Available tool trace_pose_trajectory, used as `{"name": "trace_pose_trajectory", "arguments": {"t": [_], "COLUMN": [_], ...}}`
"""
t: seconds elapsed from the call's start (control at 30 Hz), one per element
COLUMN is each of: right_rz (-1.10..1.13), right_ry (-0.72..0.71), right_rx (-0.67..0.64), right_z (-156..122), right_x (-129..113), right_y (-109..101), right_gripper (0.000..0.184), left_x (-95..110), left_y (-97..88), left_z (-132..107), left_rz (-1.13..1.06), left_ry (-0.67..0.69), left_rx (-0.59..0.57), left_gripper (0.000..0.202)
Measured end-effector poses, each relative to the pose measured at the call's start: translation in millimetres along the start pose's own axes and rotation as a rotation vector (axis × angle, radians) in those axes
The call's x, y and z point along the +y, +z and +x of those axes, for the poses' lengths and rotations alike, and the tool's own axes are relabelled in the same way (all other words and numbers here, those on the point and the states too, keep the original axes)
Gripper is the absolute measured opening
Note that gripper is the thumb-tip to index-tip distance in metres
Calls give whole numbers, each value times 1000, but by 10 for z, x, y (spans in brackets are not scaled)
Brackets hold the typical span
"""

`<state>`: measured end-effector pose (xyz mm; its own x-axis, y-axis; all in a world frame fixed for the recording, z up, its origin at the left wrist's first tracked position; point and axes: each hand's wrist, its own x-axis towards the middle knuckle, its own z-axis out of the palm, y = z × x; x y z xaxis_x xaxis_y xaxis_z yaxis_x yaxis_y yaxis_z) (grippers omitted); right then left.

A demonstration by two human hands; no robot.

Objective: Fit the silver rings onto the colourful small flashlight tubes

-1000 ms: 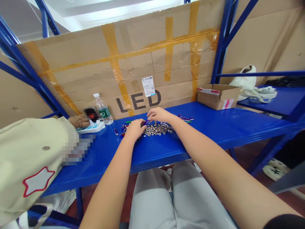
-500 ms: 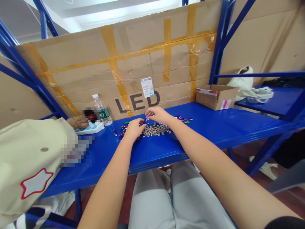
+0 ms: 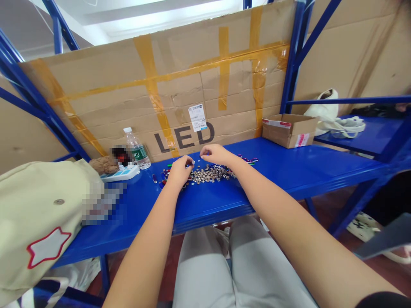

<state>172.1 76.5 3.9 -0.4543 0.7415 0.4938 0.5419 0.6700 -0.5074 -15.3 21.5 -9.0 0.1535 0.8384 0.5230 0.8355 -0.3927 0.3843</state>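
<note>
While the left grip (image 3: pixel 179 173) is pinched on a small piece (image 3: pixel 193 162) whose pale, round face shows at the fingertips, the right grip (image 3: pixel 215 154) curls just beside it, and whether it holds anything I cannot tell. Just below them, at the frame's centre, small discs (image 3: pixel 208 174), shiny and metallic, lie heaped on the smooth, glossy blue surface (image 3: pixel 205 207). Slim coloured pieces (image 3: pixel 164 174) lie left of the heap, partly hidden by the left grip; the right forearm (image 3: pixel 272 196) blocks the view toward the heap's right end, beyond which glossy purple pieces (image 3: pixel 246 159) show. Behind stands creased cardboard (image 3: pixel 183 96) crossed by brown tape (image 3: pixel 149 55). A clear plastic bottle (image 3: pixel 138 152) stands left of centre, an open carton (image 3: pixel 289 132) at right, and a cream bag (image 3: pixel 45 205) with a red-edged star fills the lower left.
</note>
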Motion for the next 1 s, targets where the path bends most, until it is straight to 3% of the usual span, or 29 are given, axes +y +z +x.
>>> {"name": "trace_pose_trajectory", "arguments": {"t": [0.13,0.23,0.43,0.73,1.0], "right_rz": [-241,-310,-404,-400,-366], "right_ry": [71,88,49,145,149], "right_rx": [-249,-308,-324,-352,-365], "right_z": [-43,-46,-25,-16,-41], "right_x": [56,67,87,23,20], "right_y": [-40,-24,81,143,108], "right_gripper": [20,22,27,16,16], "left_x": [-7,-10,-3,2,17], "left_y": [3,11,27,48,36], "left_z": [-1,-8,-17,-18,-25], "left_rz": [25,35,62,77,99], "left_ry": [14,8,-13,-33,-13], "left_rx": [-6,-35,-130,-158,-172], "left_gripper": [13,14,18,15,18]}}
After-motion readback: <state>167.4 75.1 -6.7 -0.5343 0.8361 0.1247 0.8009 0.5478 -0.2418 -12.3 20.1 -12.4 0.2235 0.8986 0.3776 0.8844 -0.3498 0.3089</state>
